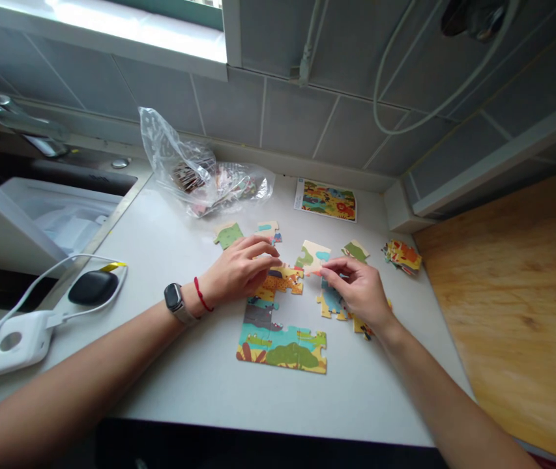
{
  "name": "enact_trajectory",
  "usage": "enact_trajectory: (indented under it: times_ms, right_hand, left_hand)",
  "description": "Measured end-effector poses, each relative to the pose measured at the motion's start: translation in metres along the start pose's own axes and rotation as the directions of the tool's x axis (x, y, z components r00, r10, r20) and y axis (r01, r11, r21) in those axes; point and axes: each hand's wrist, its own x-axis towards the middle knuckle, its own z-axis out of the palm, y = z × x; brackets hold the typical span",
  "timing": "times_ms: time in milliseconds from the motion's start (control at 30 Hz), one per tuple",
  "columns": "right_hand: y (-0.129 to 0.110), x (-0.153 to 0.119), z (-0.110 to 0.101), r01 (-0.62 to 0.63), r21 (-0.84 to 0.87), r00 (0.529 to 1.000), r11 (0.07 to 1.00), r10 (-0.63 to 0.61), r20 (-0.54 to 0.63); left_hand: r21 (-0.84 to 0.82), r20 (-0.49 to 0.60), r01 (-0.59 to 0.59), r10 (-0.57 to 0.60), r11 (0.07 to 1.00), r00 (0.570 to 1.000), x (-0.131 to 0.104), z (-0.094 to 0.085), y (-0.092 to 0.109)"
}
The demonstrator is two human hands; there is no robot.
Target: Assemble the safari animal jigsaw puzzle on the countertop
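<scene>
My right hand (358, 286) pinches the lower right corner of a cream, green and blue jigsaw puzzle piece (313, 254). My left hand (246, 268) is over the upper left of the partly joined jigsaw puzzle (282, 348), fingers apart and slightly bent; its thumb is hidden. An orange patterned piece (287, 280) shows just beyond its fingertips. Several loose pieces lie around: a green one (229, 235) and a cream one (268, 230) behind my left hand, another green one (356, 250) behind my right, and a blue one (330, 299) partly under it.
A clear plastic bag (229, 185) of pieces sits by the tiled wall, beside a picture card (326, 199). A small pile of pieces (402, 256) is at right, near a wooden board (517, 280). To the left are a sink (131, 185), a white charger (11, 342) and a black case (93, 287).
</scene>
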Motion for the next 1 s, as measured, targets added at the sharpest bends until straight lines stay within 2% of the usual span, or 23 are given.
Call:
enact_trajectory:
  times_ms: [133,300,433,800,1000]
  right_hand:
    - [-0.009,0.017,0.017,0.011,-0.019,0.994,1.000,-0.009,0.112]
    - [-0.010,0.028,0.029,0.021,-0.167,0.994,0.986,-0.003,0.108]
    - [-0.013,0.028,0.029,0.096,-0.296,0.992,0.950,-0.068,0.106]
    - [-0.010,0.028,0.030,0.233,-0.426,0.969,0.874,-0.172,0.176]
    - [-0.013,0.019,0.025,0.338,-0.492,0.941,0.802,-0.282,0.188]
  left_hand:
    - [0.063,0.025,-0.023,0.022,0.998,0.999,-0.003,0.001,-0.003]
    - [0.124,0.127,-0.022,0.006,0.992,0.992,-0.006,0.005,-0.007]
    - [0.136,0.136,0.012,-0.030,0.991,0.990,-0.007,0.008,-0.005]
    - [0.146,0.186,0.076,-0.103,0.986,0.977,-0.010,0.014,0.002]
    - [0.204,0.225,0.109,-0.156,0.973,0.962,-0.005,0.009,0.004]
